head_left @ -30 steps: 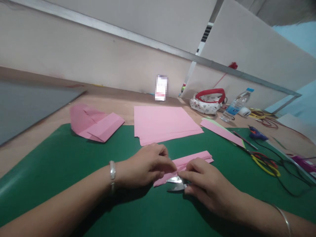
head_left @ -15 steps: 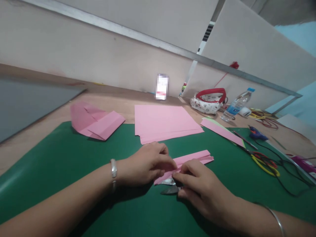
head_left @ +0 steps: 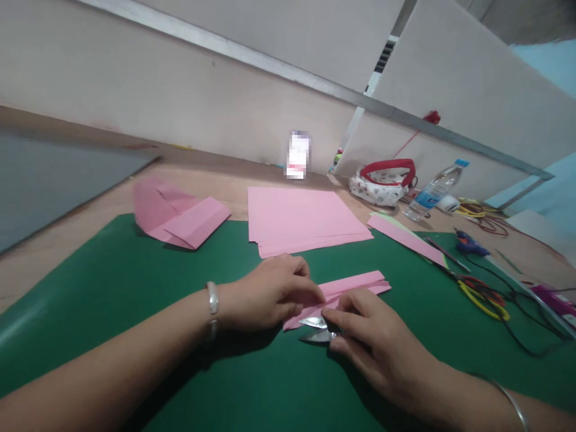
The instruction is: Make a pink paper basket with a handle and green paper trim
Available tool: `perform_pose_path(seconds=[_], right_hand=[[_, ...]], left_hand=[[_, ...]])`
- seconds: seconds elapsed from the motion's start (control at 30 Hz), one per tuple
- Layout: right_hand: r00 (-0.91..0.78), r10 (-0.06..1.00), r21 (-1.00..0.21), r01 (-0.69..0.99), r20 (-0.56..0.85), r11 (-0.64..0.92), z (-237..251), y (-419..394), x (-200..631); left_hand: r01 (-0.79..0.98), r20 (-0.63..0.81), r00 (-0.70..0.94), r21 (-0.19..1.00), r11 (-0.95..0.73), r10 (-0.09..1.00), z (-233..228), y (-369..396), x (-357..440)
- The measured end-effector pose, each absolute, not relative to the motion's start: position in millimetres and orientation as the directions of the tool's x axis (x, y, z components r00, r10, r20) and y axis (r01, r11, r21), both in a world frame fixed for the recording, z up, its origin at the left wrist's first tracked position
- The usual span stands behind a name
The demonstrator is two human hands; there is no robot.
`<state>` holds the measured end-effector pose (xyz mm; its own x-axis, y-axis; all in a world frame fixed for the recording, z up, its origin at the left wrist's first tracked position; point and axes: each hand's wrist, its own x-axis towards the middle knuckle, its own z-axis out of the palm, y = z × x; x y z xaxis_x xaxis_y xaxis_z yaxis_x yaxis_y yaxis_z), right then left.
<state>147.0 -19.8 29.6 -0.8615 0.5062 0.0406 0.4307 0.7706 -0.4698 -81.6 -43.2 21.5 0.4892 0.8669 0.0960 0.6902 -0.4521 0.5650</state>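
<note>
A folded pink paper strip (head_left: 355, 283) lies on the green cutting mat (head_left: 135, 288). My left hand (head_left: 270, 294) pinches the strip's near end and presses it onto the mat. My right hand (head_left: 382, 348) grips small scissors (head_left: 317, 330), whose silver blades point left, slightly apart, at the strip's near edge. Both wrists wear a silver bangle.
A stack of pink sheets (head_left: 301, 219) and a folded pink piece (head_left: 180, 219) lie beyond the hands. At the right are a pink strip (head_left: 405, 240), yellow-handled scissors (head_left: 483, 297), a blue glue gun (head_left: 468, 243), cables, a water bottle (head_left: 432, 189) and a pouch (head_left: 382, 180).
The scissor blades under my right hand shifted slightly against the strip's near edge. The view drifted a little; my left hand stays on the strip.
</note>
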Motion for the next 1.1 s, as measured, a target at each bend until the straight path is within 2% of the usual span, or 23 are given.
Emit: perform_pose_path(seconds=[0.37, 0.83, 1.1], right_hand=[[-0.838, 0.544, -0.43, 0.474, 0.049, 0.769, 29.8, -13.2, 163.8], [-0.851, 0.512, -0.445, 0.417, 0.114, 0.792, 24.4, -22.2, 138.1], [-0.841, 0.491, -0.442, 0.362, 0.225, 0.821, 17.5, -24.9, 126.8]], left_hand=[[0.659, 0.107, 0.484, 0.609, -0.442, 0.869, 22.4, -42.2, -82.2], [0.684, 0.097, 0.462, 0.594, -0.423, 0.882, 20.1, -42.2, -81.9], [0.699, 0.104, 0.452, 0.576, -0.424, 0.886, 20.7, -42.3, -80.4]])
